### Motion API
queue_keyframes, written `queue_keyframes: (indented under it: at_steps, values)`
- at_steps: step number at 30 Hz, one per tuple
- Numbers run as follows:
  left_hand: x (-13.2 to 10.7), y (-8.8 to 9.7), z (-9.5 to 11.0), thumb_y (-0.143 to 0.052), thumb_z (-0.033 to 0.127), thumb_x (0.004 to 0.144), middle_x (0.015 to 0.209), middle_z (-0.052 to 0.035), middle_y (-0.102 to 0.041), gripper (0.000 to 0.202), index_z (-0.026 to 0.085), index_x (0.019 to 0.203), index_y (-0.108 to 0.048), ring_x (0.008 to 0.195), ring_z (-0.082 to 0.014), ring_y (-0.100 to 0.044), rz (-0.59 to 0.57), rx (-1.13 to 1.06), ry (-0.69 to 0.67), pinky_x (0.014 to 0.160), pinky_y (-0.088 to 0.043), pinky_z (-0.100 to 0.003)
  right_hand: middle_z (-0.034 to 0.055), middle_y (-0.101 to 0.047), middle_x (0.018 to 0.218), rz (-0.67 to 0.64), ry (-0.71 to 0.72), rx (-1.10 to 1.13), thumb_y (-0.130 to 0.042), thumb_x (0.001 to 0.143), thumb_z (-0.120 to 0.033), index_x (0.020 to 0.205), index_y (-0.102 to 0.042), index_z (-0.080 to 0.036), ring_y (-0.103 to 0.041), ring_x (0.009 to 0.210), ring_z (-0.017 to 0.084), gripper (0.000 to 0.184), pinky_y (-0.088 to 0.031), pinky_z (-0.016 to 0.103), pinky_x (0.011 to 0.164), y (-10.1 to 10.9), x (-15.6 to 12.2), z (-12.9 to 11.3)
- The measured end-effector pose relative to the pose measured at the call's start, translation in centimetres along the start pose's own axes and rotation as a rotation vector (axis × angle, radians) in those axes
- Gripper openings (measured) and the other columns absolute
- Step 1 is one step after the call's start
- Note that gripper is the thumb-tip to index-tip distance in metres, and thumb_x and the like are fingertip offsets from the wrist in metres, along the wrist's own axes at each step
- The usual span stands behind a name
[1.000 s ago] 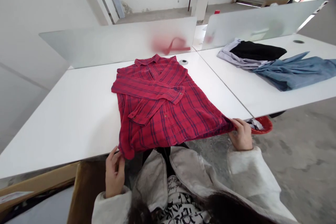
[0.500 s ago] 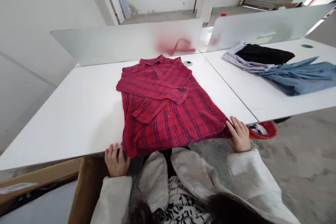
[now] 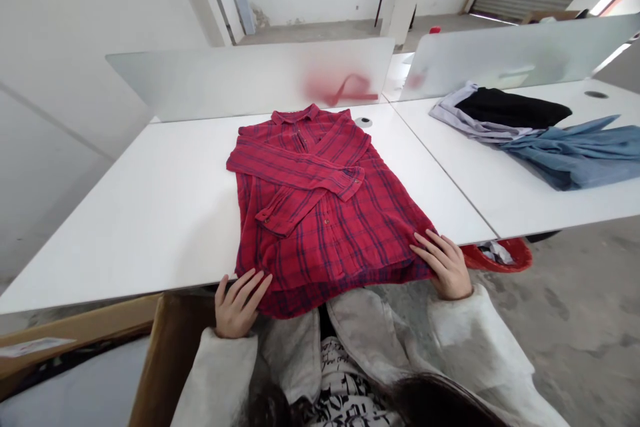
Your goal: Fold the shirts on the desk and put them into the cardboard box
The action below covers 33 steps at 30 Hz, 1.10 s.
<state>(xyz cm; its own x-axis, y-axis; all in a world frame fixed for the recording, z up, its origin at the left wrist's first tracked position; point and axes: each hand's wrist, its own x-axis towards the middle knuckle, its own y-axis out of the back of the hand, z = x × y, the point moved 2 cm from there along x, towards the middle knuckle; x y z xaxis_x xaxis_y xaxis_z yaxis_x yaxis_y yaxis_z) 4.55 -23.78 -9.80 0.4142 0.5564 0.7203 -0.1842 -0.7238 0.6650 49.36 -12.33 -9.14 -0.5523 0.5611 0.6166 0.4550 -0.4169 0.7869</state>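
A red plaid flannel shirt (image 3: pixel 320 227) lies buttoned on the white table (image 3: pixel 150 227), its sleeves crossed over the front and its hem hanging past the near edge. My left hand (image 3: pixel 240 303) rests at the shirt's lower left edge, fingers spread and not gripping. My right hand (image 3: pixel 443 263) lies flat against the lower right corner of the shirt, fingers apart. Neither hand closes on the cloth.
A lilac shirt (image 3: pixel 465 121), a black garment (image 3: pixel 513 108) and a blue denim garment (image 3: pixel 575 157) lie on the adjoining table (image 3: pixel 550 213). Frosted divider panels (image 3: pixel 245 77) stand behind. A red basket (image 3: pixel 500 257) sits below the table edge; a cardboard box (image 3: pixel 170 360) stands at lower left.
My hands have let go of the hem corners and now lie open on the shirt. My right hand has slid inward, and the hem hangs further over the near table edge.
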Motion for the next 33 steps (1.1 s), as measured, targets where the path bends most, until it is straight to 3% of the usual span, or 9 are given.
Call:
queue_keyframes:
  at_steps: [4, 8, 12, 16, 19, 24, 29, 31, 33]
  values:
    - [1.5, 0.9, 0.6, -0.037, 0.022, 0.091, 0.107, -0.0093, -0.07, 0.04, 0.02, 0.124, -0.059, 0.107, -0.0206, -0.062, -0.026, -0.114, 0.116, 0.111, -0.024, -0.041, 0.0068, -0.065, 0.117, 0.011, -0.05, 0.074, -0.041, 0.088, -0.018, 0.136, -0.047, -0.024, -0.056, 0.116, 0.023, 0.049, -0.036, 0.041, 0.101, -0.3, 0.1, 0.7]
    - [2.0, 1.2, 0.5, -0.036, 0.025, 0.092, 0.103, -0.0088, -0.071, 0.039, 0.019, 0.121, -0.06, 0.105, -0.022, -0.062, 0.017, -0.311, 0.251, 0.109, -0.029, -0.044, 0.0097, -0.064, 0.119, -0.005, -0.065, 0.158, -0.037, 0.086, -0.02, 0.124, -0.056, -0.021, -0.054, 0.118, 0.025, 0.042, -0.037, 0.045, 0.101, -0.3, 0.8, 1.3]
    - [2.3, 1.6, -0.4, -0.044, 0.02, 0.087, 0.084, -0.0038, -0.072, 0.025, 0.019, 0.096, -0.068, 0.086, -0.0183, -0.065, 0.148, -0.455, 0.433, 0.106, -0.034, -0.045, 0.0106, -0.063, 0.119, -0.075, -0.065, 0.279, -0.034, 0.085, -0.018, 0.109, -0.059, -0.02, -0.052, 0.121, 0.024, 0.035, -0.042, 0.045, 0.097, 0.3, 1.1, 2.2]
    - [3.1, 2.9, -0.5, -0.048, 0.026, 0.086, 0.08, -0.0036, -0.071, 0.021, 0.018, 0.081, -0.067, 0.088, -0.0201, -0.067, 0.155, -0.55, 0.453, 0.105, -0.038, -0.048, 0.0087, -0.066, 0.114, -0.132, -0.109, 0.383, -0.035, 0.087, -0.02, 0.106, -0.06, -0.021, -0.054, 0.118, 0.023, 0.032, -0.046, 0.043, 0.096, 1.7, 0.4, 2.7]
    - [3.7, 4.5, 0.0, -0.048, 0.028, 0.087, 0.086, -0.0046, -0.073, 0.021, 0.019, 0.085, -0.067, 0.09, -0.0214, -0.068, 0.028, -0.616, 0.392, 0.104, -0.039, -0.048, 0.0095, -0.066, 0.115, -0.183, -0.173, 0.422, -0.036, 0.088, -0.023, 0.108, -0.062, -0.02, -0.055, 0.117, 0.023, 0.033, -0.047, 0.042, 0.096, 3.2, -0.4, 2.4]
    - [3.0, 7.4, 1.2, -0.047, 0.024, 0.086, 0.081, -0.0013, -0.073, 0.024, 0.022, 0.09, -0.07, 0.076, -0.0181, -0.068, -0.168, -0.615, 0.366, 0.101, -0.045, -0.042, 0.0108, -0.063, 0.121, -0.367, -0.254, 0.535, -0.038, 0.091, -0.028, 0.119, -0.061, -0.019, -0.056, 0.117, 0.023, 0.037, -0.045, 0.038, 0.1, 6.7, -1.9, 0.8]
    - [2.4, 10.2, 2.7, -0.049, 0.023, 0.085, 0.073, -0.0032, -0.07, 0.02, 0.023, 0.083, -0.069, 0.072, -0.0188, -0.066, -0.169, -0.622, 0.305, 0.071, -0.056, -0.028, 0.0096, -0.062, 0.123, -0.531, -0.302, 0.614, -0.039, 0.093, -0.038, 0.121, -0.062, -0.022, -0.057, 0.115, 0.024, 0.04, -0.047, 0.036, 0.098, 10.4, -4.2, -0.9]
    - [2.7, 11.3, 3.5, -0.05, 0.024, 0.086, 0.07, -0.0029, -0.069, 0.019, 0.023, 0.079, -0.067, 0.065, -0.0168, -0.064, -0.263, -0.67, 0.299, 0.06, -0.054, -0.023, 0.01, -0.063, 0.121, -0.615, -0.308, 0.641, -0.04, 0.093, -0.043, 0.121, -0.062, -0.022, -0.059, 0.113, 0.026, 0.042, -0.048, 0.037, 0.096, 11.6, -5.3, -1.4]
    - [3.1, 12.2, 4.2, -0.049, 0.024, 0.087, 0.066, -0.0014, -0.066, 0.02, 0.024, 0.076, -0.066, 0.059, -0.0146, -0.062, -0.431, -0.754, 0.298, 0.055, -0.052, -0.02, 0.0108, -0.066, 0.116, -0.653, -0.333, 0.648, -0.04, 0.092, -0.046, 0.12, -0.063, -0.023, -0.061, 0.109, 0.027, 0.043, -0.049, 0.039, 0.094, 12.5, -6.1, -1.8]
